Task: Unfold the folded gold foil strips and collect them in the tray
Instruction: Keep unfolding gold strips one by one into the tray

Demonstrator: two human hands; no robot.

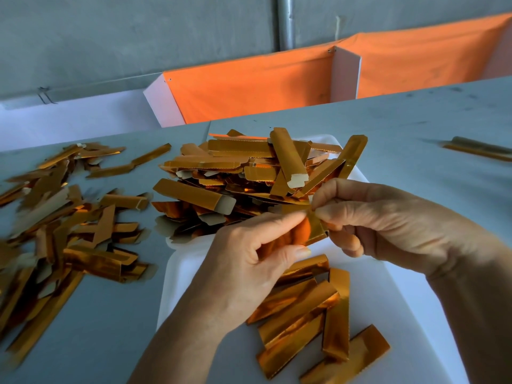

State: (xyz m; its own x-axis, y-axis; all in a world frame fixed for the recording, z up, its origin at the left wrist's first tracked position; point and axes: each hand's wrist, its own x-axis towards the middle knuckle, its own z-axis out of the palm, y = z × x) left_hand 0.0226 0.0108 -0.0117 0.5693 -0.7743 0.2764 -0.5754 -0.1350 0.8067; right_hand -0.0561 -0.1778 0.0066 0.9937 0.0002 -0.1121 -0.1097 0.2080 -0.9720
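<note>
Many gold foil strips (243, 173) already lie in the white tray (177, 275), a folded pile (63, 228) waits left of it, and the left hand (249, 261) and right hand (382, 220) pinch one strip (314, 224) above the tray.

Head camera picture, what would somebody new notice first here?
Probably the gold foil strip pinched between the left hand and right hand at centre. Behind them a heap of gold strips fills the far end of the white tray, and another pile sprawls on the table at left.
</note>
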